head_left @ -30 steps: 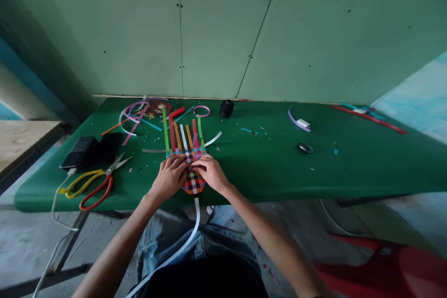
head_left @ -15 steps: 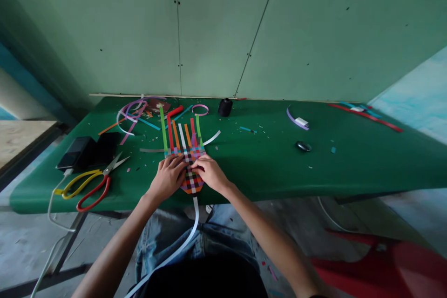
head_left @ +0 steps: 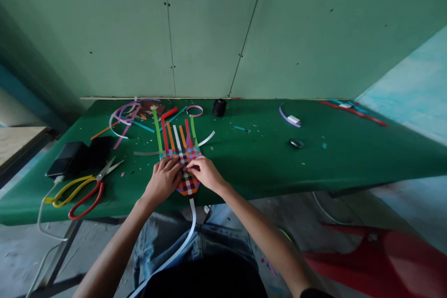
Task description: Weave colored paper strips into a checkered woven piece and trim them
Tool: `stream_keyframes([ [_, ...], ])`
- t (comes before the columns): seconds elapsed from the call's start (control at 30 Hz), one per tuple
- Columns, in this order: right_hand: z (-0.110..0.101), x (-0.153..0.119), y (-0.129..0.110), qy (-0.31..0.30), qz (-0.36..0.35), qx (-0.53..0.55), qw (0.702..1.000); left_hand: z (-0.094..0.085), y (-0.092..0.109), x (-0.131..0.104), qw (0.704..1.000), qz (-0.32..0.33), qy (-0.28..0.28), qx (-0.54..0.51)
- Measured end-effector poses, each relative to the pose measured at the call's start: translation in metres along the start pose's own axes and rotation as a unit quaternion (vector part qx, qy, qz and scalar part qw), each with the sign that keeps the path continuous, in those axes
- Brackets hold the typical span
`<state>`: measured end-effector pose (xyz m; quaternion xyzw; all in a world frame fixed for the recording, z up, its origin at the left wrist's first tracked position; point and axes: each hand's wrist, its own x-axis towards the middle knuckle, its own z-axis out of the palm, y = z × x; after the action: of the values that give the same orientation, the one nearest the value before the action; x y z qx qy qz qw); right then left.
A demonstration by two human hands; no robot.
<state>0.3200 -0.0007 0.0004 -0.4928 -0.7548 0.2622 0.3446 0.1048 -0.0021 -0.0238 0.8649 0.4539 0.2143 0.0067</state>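
Note:
A woven piece of multicoloured strips lies at the front edge of the green table, narrow end toward me. Loose green, red, orange and white strip ends fan out from its far side, and a long white strip runs from its near end over my lap. My left hand lies on the weave's left side, fingers spread flat. On the right side, my right hand has thumb and forefinger pinched together at the middle of the weave; what lies between them is too small to make out.
Yellow-and-red scissors and a black device with a cable lie left. Behind are loose strips and a black spool. A dark oval object sits right; a red chair stands below.
The whole view has shifted a little, so the table things appear further left. My right thumb and forefinger have moved slightly on the weave; my left hand stays on it.

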Motion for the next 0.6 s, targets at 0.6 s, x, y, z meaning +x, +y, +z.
stream_keyframes([
  [0.6, -0.0063, 0.0039, 0.0092, -0.051, -0.086, -0.046, 0.994, -0.0013, 0.0004, -0.0003, 1.0, 0.001, -0.003, -0.001],
])
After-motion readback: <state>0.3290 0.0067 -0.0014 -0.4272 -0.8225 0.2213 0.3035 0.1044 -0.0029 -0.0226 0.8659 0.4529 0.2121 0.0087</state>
